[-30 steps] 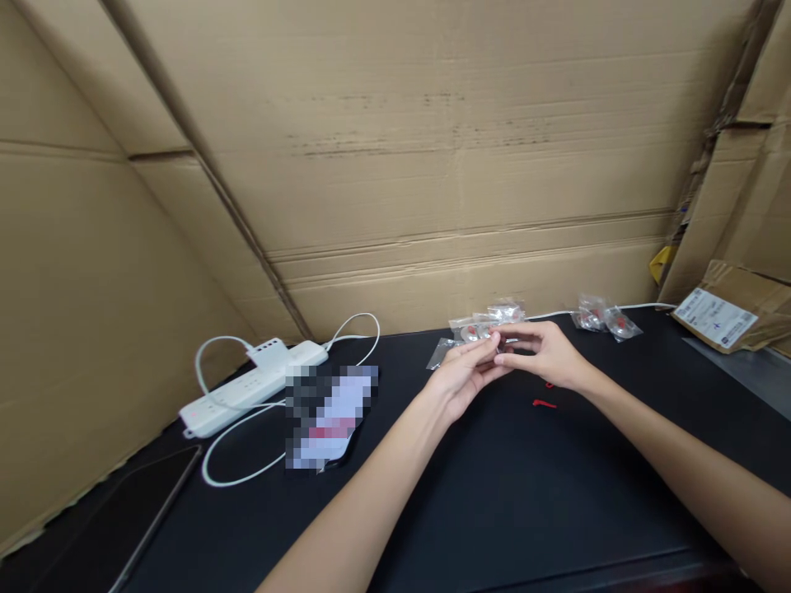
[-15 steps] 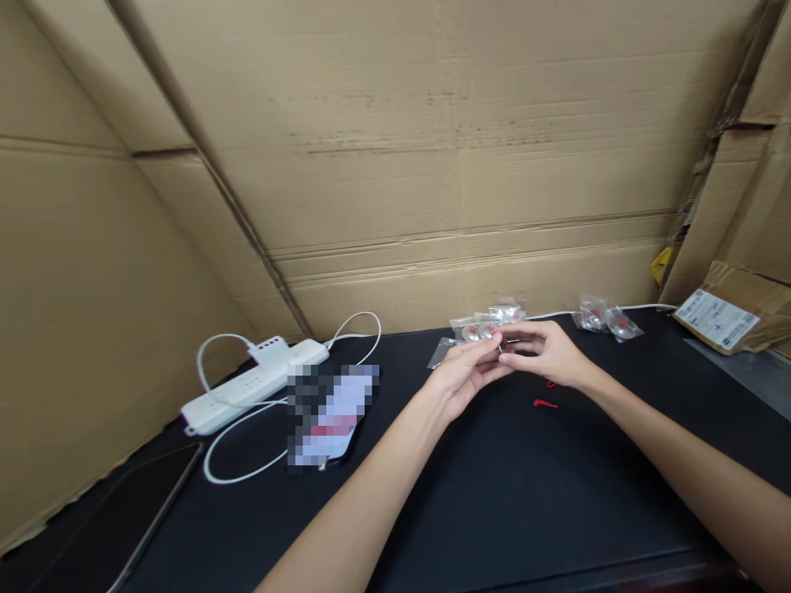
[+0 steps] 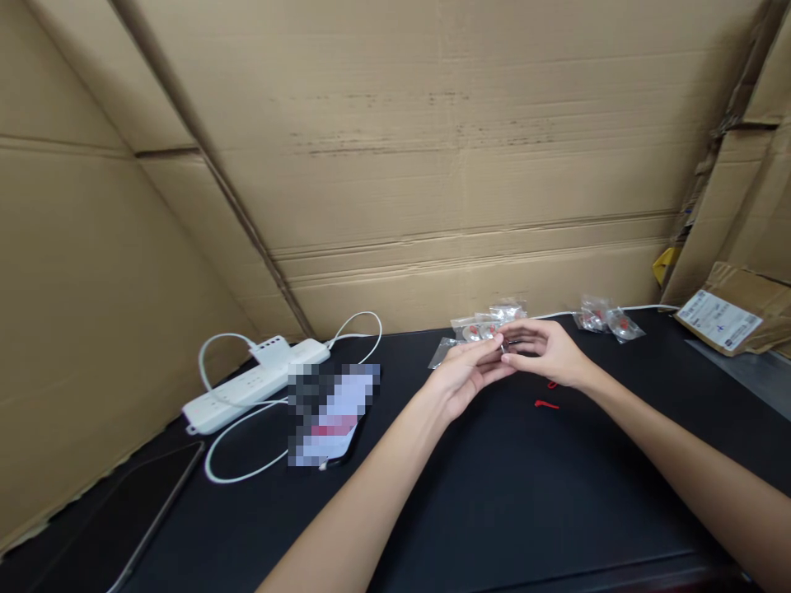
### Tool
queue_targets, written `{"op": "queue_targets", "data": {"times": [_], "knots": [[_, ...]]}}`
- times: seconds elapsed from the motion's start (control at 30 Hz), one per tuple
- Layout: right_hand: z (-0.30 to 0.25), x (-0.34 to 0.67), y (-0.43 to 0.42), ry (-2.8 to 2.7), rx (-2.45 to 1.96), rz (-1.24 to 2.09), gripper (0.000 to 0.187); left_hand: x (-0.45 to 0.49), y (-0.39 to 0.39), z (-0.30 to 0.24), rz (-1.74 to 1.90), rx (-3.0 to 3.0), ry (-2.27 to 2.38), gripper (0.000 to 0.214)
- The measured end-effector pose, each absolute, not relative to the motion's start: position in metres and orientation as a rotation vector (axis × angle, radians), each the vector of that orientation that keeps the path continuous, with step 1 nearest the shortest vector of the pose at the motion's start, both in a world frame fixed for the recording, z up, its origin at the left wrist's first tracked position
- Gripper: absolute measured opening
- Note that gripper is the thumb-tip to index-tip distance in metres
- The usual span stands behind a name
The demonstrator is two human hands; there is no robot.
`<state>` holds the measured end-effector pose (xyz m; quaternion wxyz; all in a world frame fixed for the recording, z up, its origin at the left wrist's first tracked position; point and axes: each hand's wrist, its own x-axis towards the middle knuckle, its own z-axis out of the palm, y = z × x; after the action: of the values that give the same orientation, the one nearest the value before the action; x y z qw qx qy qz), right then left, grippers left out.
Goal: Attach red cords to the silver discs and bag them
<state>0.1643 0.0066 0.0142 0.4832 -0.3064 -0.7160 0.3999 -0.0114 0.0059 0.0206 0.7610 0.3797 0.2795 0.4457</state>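
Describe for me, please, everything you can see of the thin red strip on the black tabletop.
The thin red strip is short and slender, thicker at its left end; it may be plastic, but finer detail is too small to tell. It lies roughly left to right across the picture on the black tabletop, below the bare right hand in this view and apart from it. Only the tabletop appears to touch it.

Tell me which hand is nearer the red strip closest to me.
Right: the right hand is just beyond the red strip; the left hand is farther off, to its left.
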Motion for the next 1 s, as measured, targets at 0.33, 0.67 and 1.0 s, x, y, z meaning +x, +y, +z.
{"op": "queue_targets", "data": {"times": [0.33, 0.67, 1.0], "knots": [[0.012, 0.167, 0.011, -1.783, -0.821, 0.890, 0.035, -0.014, 0.006, 0.024, 0.958, 0.836, 0.594, 0.013], [0.006, 0.181, 0.025, -1.620, -0.953, 0.786, 0.026, -0.009, 0.008, 0.016, 1.091, 0.852, 0.775, 0.012], [-0.002, 0.218, 0.035, -2.247, -1.177, 0.261, 0.012, -0.008, 0.009, 0.012, 1.097, 0.880, 0.949, 0.009]]}}
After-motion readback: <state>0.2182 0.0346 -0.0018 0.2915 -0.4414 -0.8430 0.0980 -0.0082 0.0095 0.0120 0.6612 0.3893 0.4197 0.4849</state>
